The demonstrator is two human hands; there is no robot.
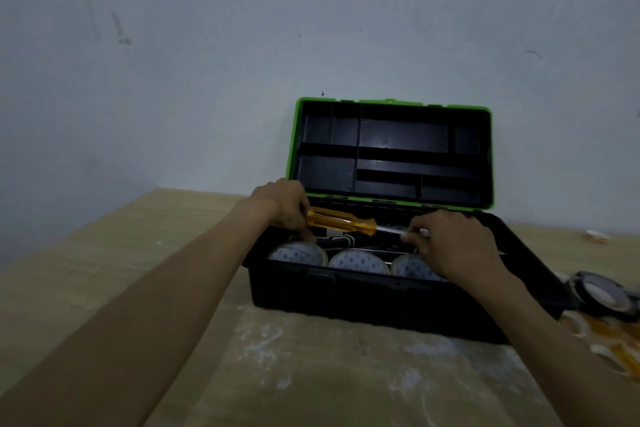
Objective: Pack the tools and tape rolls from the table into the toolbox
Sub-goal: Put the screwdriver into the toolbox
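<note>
Holding screwdriver (341,220) over open toolbox (381,302), frame centre: left hand (284,206) curled round amber handle end, right hand (453,243) pinching shaft. Three tape rolls (358,262) along box's near wall.

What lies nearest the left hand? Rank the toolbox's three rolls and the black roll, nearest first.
1. Left roll, just below the left hand.
2. Middle roll, centre.
3. Right roll, under the right hand.
4. Black roll, on the table, far right.
</note>
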